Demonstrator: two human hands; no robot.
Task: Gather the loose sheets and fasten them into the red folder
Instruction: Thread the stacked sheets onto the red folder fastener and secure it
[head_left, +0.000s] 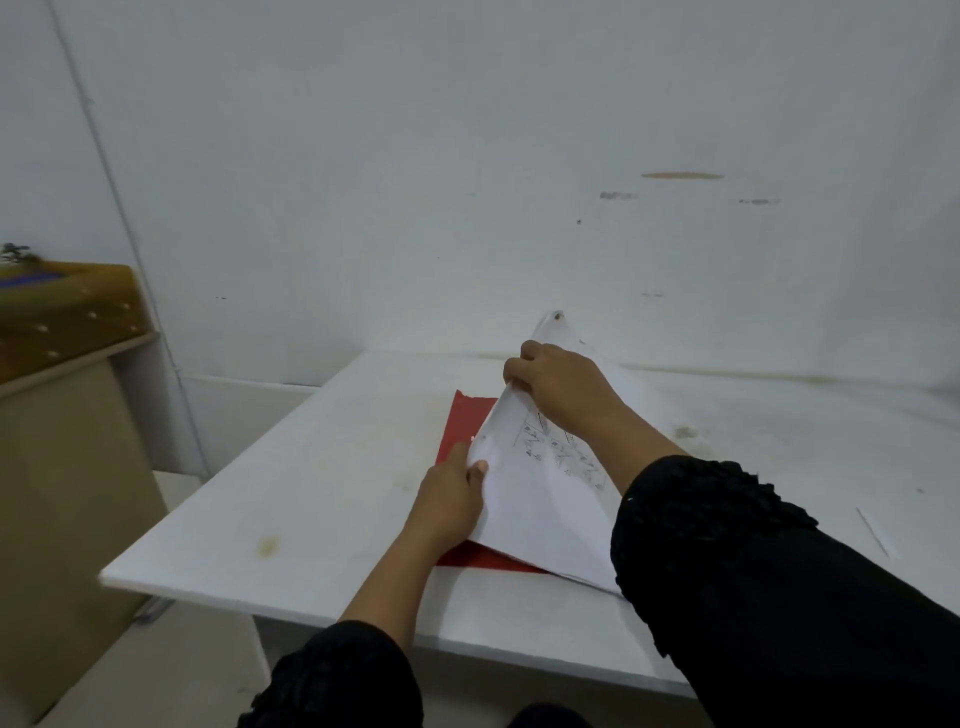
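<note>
Two hands hold the sheets (540, 499) tilted up over the red folder (465, 418), which lies flat on the worktop (322, 467): left hand (449, 499) fingers pinch the near edge, right hand (563, 387) fingers grip the top. Gathering looks done; fastening remains. A thin strip (877, 532) lies well apart to the right, obstructing nothing.

Both hands (558, 387) gripping lifted sheets (540, 499) over red folder (467, 421) on table (291, 499)
</note>
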